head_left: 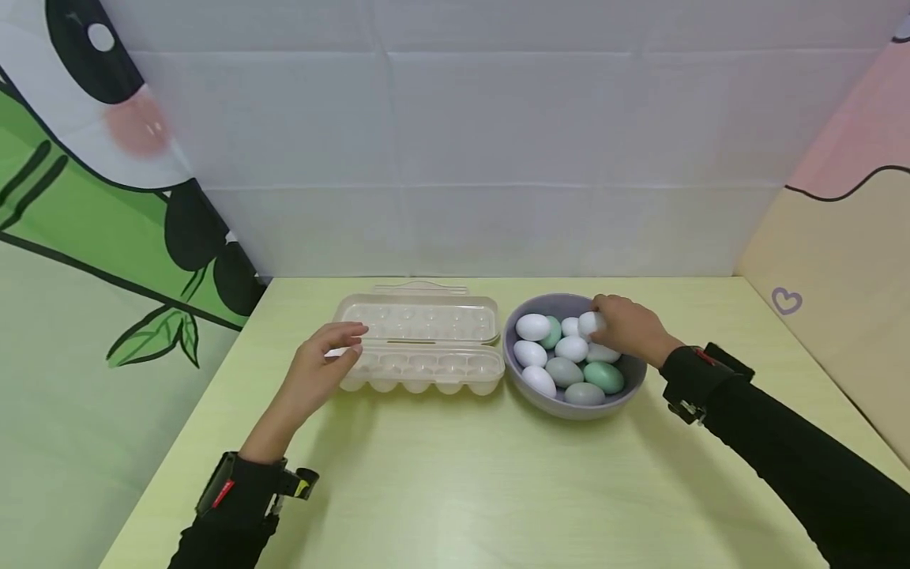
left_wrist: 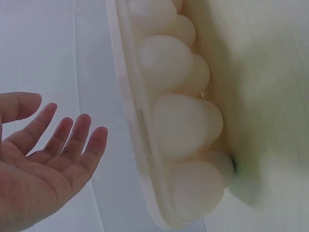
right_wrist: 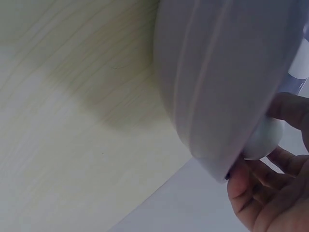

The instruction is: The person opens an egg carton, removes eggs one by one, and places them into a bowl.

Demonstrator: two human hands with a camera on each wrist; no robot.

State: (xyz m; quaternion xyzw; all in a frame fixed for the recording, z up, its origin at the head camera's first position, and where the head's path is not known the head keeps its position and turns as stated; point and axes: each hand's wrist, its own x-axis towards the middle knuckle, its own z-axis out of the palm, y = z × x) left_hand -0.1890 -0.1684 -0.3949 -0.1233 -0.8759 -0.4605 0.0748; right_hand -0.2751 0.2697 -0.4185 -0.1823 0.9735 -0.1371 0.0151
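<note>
A grey-purple bowl (head_left: 522, 378) holds several white, grey and green eggs. My right hand (head_left: 629, 328) reaches over its back right rim, thumb and fingers curled round a white egg (head_left: 591, 325). From the right wrist view, that egg (right_wrist: 264, 139) shows between the thumb and the fingers, just past the bowl's rim. Left of the bowl lies a clear plastic egg carton (head_left: 426, 363) with its lid (head_left: 426, 316) folded back. My left hand (head_left: 313, 379) hovers by the carton's left end, fingers loosely bent; the left wrist view shows it apart from the rounded cups (left_wrist: 186, 125).
Both things stand on a pale wood-grain table (head_left: 455, 482), toward its back edge. Behind rises a white cloth backdrop (head_left: 455, 158). Printed panels flank the table, green (head_left: 85, 174) on the left and pink and beige (head_left: 839, 261) on the right.
</note>
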